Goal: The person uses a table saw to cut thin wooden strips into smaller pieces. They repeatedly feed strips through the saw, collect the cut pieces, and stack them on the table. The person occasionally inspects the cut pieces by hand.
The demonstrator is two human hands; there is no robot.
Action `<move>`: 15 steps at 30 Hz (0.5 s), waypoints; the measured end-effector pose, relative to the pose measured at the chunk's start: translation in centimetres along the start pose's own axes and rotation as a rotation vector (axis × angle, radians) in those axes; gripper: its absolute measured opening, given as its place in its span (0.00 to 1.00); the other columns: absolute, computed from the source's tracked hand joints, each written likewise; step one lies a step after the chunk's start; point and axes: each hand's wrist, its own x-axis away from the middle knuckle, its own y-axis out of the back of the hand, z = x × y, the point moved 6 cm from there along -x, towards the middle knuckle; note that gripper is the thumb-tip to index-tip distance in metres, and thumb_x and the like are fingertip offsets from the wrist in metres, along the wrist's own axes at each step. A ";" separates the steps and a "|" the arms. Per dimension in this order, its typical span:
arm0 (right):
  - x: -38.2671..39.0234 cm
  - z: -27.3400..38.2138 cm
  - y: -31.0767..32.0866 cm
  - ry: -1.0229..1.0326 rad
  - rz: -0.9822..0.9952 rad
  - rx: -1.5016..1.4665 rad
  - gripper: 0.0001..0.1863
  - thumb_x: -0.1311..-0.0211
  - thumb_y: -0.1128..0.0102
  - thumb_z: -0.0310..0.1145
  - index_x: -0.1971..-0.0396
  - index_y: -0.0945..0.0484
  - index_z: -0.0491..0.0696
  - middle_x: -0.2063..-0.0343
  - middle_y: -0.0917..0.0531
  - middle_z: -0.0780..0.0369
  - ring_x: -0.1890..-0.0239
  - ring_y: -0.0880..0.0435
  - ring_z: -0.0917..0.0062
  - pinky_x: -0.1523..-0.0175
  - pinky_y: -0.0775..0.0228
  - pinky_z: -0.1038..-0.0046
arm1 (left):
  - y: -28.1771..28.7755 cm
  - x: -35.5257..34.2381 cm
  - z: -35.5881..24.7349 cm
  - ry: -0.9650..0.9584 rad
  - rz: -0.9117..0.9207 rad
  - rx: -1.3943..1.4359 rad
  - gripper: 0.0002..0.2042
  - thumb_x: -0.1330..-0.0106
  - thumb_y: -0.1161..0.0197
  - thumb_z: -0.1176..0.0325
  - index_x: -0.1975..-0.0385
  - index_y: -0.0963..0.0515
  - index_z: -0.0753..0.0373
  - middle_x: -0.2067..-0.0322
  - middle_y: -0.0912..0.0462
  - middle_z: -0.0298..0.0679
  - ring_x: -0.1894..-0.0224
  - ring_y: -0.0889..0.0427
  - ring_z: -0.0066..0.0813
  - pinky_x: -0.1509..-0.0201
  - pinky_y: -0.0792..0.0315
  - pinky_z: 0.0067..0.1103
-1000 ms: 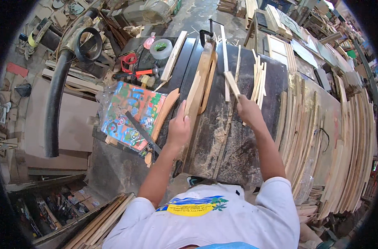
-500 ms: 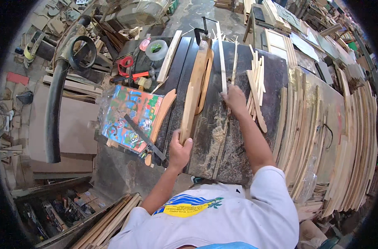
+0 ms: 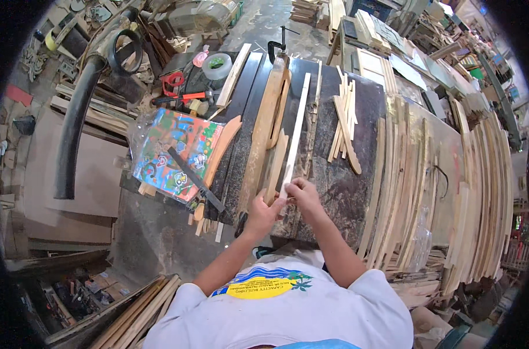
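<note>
My left hand point(image 3: 263, 213) is closed around the lower end of a short tan wooden strip point(image 3: 276, 163), close beside a long wooden guide point(image 3: 263, 145) on the dark machine table point(image 3: 360, 103). My right hand point(image 3: 302, 196) pinches a long pale strip point(image 3: 296, 134), meeting my left hand near its lower end. A black C-clamp point(image 3: 275, 46) grips the guide's far end. Loose thin offcuts point(image 3: 345, 116) lie in a pile to the right, a curved-edged piece on top.
At left: a colourful printed sheet point(image 3: 168, 151) with a dark steel bar point(image 3: 193, 177), tape rolls point(image 3: 217, 67), an orange-handled tool point(image 3: 195, 96) and a black hose point(image 3: 77, 145). Long stacked boards point(image 3: 439, 186) line the right side. Bundled strips point(image 3: 139, 311) stand at lower left.
My right hand has left a short piece on the right-hand pile and pulled the long pale strip toward me. It has come down beside my left hand, which still holds a tan strip.
</note>
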 end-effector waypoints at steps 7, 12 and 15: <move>0.1 1.8 -3.2 0.099 -0.063 -0.449 0.16 0.19 0.52 0.38 0.53 0.19 0.42 0.66 0.14 0.59 0.68 0.16 0.75 0.58 0.19 0.71 | 5.0 8.8 1.8 0.049 0.152 0.028 0.11 0.27 0.36 0.70 0.50 0.27 0.63 0.72 0.17 0.35 0.79 0.24 0.18 0.76 0.30 0.17; -3.9 1.7 -2.0 0.270 -0.122 -0.555 0.17 0.18 0.49 0.35 0.43 0.24 0.38 0.67 0.15 0.59 0.69 0.17 0.77 0.63 0.20 0.71 | 10.4 18.0 5.7 0.191 0.121 0.204 0.12 0.26 0.37 0.69 0.48 0.27 0.65 0.72 0.17 0.39 0.79 0.25 0.18 0.73 0.27 0.17; -1.5 -0.5 -6.3 0.202 -0.125 -0.195 0.20 0.20 0.46 0.33 0.37 0.26 0.37 0.65 0.15 0.61 0.67 0.16 0.78 0.63 0.22 0.72 | 13.9 21.9 9.5 0.199 0.055 0.102 0.15 0.26 0.36 0.69 0.45 0.27 0.66 0.65 0.12 0.42 0.75 0.22 0.18 0.71 0.26 0.18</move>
